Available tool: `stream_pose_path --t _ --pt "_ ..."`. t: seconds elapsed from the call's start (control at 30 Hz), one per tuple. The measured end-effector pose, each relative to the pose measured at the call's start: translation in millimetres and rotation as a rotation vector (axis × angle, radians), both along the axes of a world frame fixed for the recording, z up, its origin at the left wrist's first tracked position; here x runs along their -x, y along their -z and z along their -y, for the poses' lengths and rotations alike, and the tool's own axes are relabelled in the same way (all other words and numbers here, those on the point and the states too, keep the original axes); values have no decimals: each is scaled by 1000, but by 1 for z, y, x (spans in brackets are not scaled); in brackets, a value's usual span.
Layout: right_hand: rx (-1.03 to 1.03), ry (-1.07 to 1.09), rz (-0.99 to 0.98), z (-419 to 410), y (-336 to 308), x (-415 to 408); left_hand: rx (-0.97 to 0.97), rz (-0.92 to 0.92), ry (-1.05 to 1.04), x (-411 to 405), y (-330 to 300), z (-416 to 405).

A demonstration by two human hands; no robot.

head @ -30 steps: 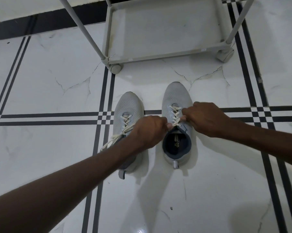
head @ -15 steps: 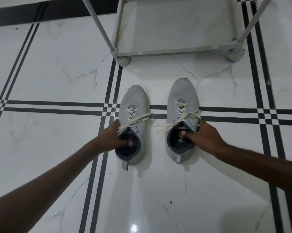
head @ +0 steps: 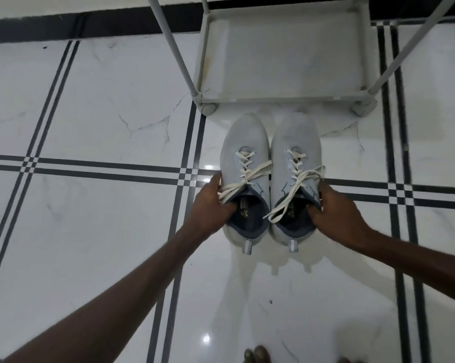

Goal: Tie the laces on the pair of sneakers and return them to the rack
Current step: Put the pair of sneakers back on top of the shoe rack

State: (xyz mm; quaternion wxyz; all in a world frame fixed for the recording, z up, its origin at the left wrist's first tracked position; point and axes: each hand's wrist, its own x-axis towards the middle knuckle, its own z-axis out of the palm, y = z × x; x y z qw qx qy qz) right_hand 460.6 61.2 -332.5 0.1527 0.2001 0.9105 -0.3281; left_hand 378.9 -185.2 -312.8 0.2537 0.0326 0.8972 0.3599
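Two light grey sneakers with cream laces are side by side, toes pointing at the rack. My left hand (head: pixel 210 203) grips the left sneaker (head: pixel 244 142) at its collar, fingers inside the opening. My right hand (head: pixel 337 213) grips the right sneaker (head: pixel 295 137) the same way. Both pairs of laces look tied in loose bows, with ends trailing over the collars. The sneakers appear lifted off the white tiled floor, their shadow lying beneath them. The white rack (head: pixel 281 96) stands just beyond the toes, its bottom shelf bare.
The rack has slanted white poles (head: pixel 174 48) and small wheels (head: pixel 208 109) at its front corners. Black double lines cross the glossy white floor (head: pixel 90 231). A dark skirting band runs along the far wall. My toes (head: pixel 256 355) show at the bottom edge.
My hands left the right sneaker's laces, went to both collars, and took hold. The sneakers have come together and moved toward the rack.
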Motion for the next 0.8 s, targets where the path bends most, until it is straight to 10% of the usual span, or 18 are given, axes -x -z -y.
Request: stream_pose_path --t 0.43,0.8 --pt "84 137 -302 -43 -382 54 -219 -117 -104 44 -368 -36" --pt "125 238 -496 -105 -562 137 -367 -239 -162 124 -558 -107"
